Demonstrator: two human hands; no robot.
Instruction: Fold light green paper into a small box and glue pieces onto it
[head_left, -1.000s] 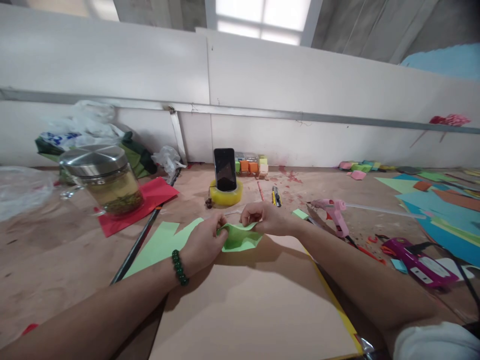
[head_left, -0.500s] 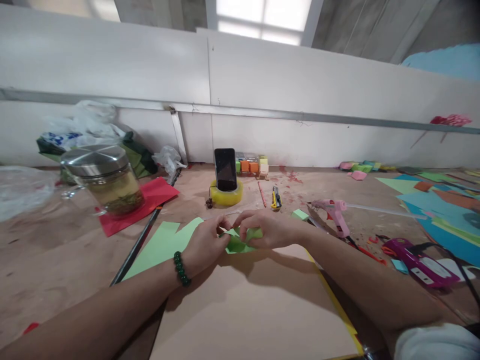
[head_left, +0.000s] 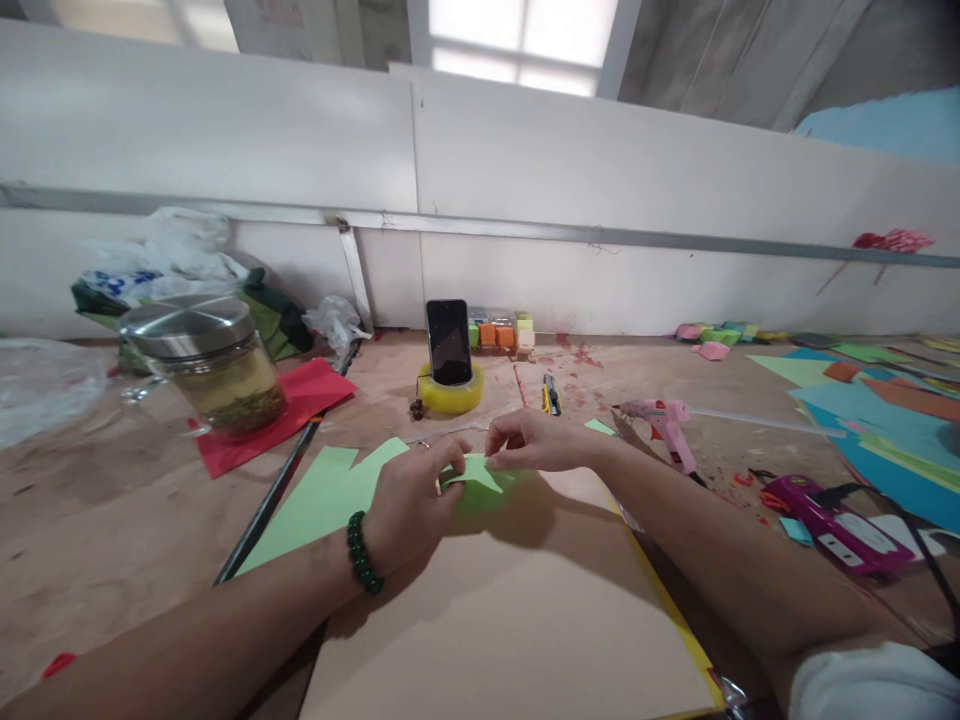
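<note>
A small folded piece of light green paper [head_left: 477,472] is held just above the far part of a pale board [head_left: 517,610]. My left hand [head_left: 416,490], with a dark green bead bracelet [head_left: 363,553] at the wrist, pinches the paper's left side. The fingers of my right hand [head_left: 536,440] are pinched on its upper right edge. Larger light green sheets [head_left: 315,497] lie on the table beyond my left forearm.
A phone [head_left: 448,342] leans on a yellow tape roll [head_left: 452,392]. A glass tea mug [head_left: 217,370] stands on red paper [head_left: 322,383] at left. To the right are a cutter [head_left: 552,395], a pink glue gun [head_left: 666,425], a purple power strip [head_left: 836,525] and coloured sheets [head_left: 885,430].
My right hand has moved slightly up and its fingers have shifted to the paper's upper edge. The green paper has turned and now shows a flatter, pointed face. The view has shifted slightly.
</note>
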